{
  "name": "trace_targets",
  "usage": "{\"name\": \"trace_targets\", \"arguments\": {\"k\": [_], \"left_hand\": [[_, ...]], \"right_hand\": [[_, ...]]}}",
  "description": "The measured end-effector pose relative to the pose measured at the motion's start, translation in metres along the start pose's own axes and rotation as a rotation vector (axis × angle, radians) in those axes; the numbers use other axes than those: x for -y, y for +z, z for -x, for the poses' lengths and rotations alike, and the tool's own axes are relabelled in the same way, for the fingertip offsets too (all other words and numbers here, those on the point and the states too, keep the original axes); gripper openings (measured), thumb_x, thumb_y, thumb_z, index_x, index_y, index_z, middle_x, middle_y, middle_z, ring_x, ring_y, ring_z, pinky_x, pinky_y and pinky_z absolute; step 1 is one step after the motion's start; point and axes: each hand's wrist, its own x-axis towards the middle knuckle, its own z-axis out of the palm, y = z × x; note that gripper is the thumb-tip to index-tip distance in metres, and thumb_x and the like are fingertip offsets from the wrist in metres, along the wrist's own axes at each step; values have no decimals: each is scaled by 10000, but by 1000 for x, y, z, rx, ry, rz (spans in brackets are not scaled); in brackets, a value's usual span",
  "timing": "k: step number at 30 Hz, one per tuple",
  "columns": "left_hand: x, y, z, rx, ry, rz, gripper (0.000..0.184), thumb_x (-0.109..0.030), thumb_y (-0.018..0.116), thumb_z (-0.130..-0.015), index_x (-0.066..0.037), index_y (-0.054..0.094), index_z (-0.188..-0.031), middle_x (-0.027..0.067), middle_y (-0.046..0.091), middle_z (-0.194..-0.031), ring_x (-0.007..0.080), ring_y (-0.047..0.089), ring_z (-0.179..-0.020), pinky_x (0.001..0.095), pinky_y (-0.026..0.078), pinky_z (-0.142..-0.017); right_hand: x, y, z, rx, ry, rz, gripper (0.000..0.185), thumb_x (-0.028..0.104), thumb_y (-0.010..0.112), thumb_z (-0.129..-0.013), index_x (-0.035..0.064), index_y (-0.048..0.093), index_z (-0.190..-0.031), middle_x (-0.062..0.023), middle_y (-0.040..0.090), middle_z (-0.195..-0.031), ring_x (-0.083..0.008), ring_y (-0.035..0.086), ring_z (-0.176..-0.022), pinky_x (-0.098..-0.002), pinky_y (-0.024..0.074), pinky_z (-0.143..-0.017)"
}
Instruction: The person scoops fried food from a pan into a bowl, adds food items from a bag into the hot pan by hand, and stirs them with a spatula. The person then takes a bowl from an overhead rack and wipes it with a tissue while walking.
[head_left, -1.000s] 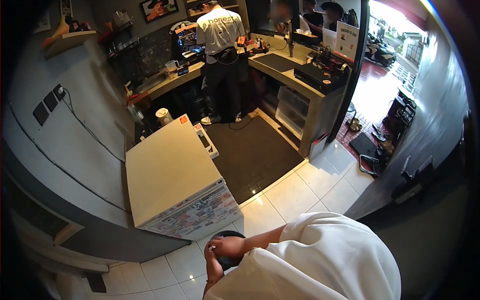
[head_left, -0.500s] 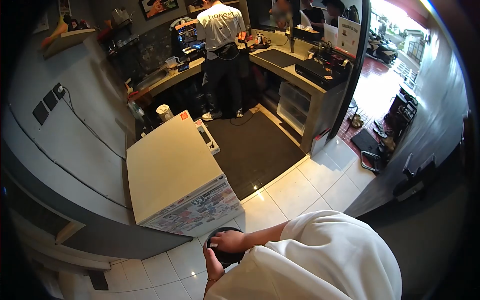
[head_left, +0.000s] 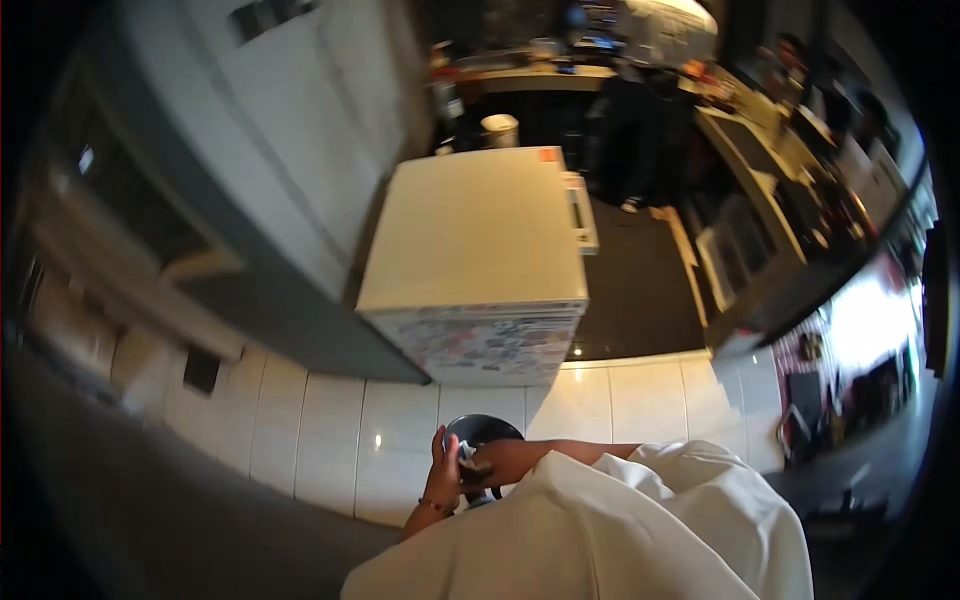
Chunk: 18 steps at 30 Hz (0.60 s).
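A dark round bowl-like container (head_left: pixel 488 426) is held low in front of my body, its mouth turned up. My left hand (head_left: pixel 441 472) is closed around its left side, thumb up near the rim. Into the opening reaches my right hand (head_left: pixel 492 462), its fingers curled down against a small crumpled whitish cloth or tissue (head_left: pixel 466 451). The inside of the container is mostly covered by my right hand, and its underside is hard to make out.
A white chest-high fridge or freezer (head_left: pixel 470 230) with stickers on its front stands just ahead. Beyond it, a person (head_left: pixel 635 130) is at a counter (head_left: pixel 760 180) that runs along the right. White floor tiles (head_left: pixel 400 440) lie around me; a wall (head_left: pixel 280 130) rises at left.
My view has swung left and down, so the fridge and counter sit further right. Both hands stay at the container, and more of the whitish cloth or tissue shows.
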Motion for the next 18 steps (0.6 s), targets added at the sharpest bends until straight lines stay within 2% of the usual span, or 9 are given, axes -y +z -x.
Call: {"name": "trace_targets", "arguments": {"k": [1, 3, 5, 7, 9, 12, 15, 17, 18], "left_hand": [[4, -10, 3, -41, 15, 33, 538, -461, 375, -801, -235, 168, -1244, 107, 343, -1148, 279, 474, -893, 375, 476, -528], [-5, -27, 15, -98, -24, 107, 549, -469, 368, -801, -239, 149, -1249, 107, 378, -1092, 259, 494, -845, 359, 472, -521], [-6, -53, 21, -113, -59, 141, 564, -493, 355, -797, -212, 170, -1250, 80, 460, -878, 192, 524, -739, 298, 452, -503], [17, -107, 8, -241, 51, 239, 549, -501, 343, -798, -188, 225, -1234, 45, 452, -735, 165, 519, -725, 280, 435, -503], [11, -134, 9, -287, 39, 328, 474, -493, 324, -811, -179, 321, -1166, 61, 495, -790, 177, 528, -755, 297, 450, -559], [1, -178, 10, 38, 74, 863, 440, -442, 279, -840, -138, 384, -1141, 85, 439, -1132, 244, 426, -1028, 438, 367, -821], [-29, -220, 26, 133, 314, 1059, 431, -408, 288, -848, -83, 440, -1088, 80, 475, -1096, 230, 437, -1018, 406, 340, -863], [-46, -244, 33, 150, 410, 1069, 448, -404, 300, -847, -60, 440, -1097, 83, 492, -1081, 222, 449, -1009, 388, 342, -868], [-59, -251, 39, 135, 424, 1098, 445, -395, 312, -849, -40, 449, -1079, 86, 507, -1061, 220, 481, -970, 357, 358, -863]], "right_hand": [[-10, 0, -5, -15, -107, -67, 245, 206, 576, -699, 21, 538, -854, -132, 567, -715, -227, 556, -685, -322, 420, -600], [18, -25, -20, 77, 102, -137, 255, 222, 580, -718, 3, 542, -843, -113, 573, -728, -189, 547, -680, -297, 417, -617], [26, -29, -37, 1, 267, -503, 276, 229, 577, -742, -10, 547, -879, -75, 591, -793, -142, 539, -716, -268, 424, -651], [31, -18, -78, -129, 280, -1054, 329, 265, 551, -767, -20, 535, -931, -95, 580, -878, -185, 552, -785, -296, 432, -714], [30, -15, -108, -82, 274, -1183, 360, 282, 552, -764, -23, 521, -954, -104, 579, -881, -195, 553, -798, -311, 435, -731], [43, -6, -167, -144, 361, -1425, 403, 344, 526, -770, -1, 506, -978, -122, 574, -899, -221, 559, -813, -352, 448, -745], [47, 9, -226, -190, 503, -1473, 437, 418, 468, -784, 23, 515, -964, -116, 573, -905, -220, 558, -815, -359, 457, -728], [66, 23, -266, -34, 430, -1557, 438, 440, 444, -789, 29, 527, -918, -110, 580, -843, -222, 565, -740, -345, 463, -704], [77, 32, -281, -146, 484, -1489, 424, 432, 441, -795, 30, 536, -892, -102, 580, -804, -210, 556, -691, -327, 461, -667]]}}
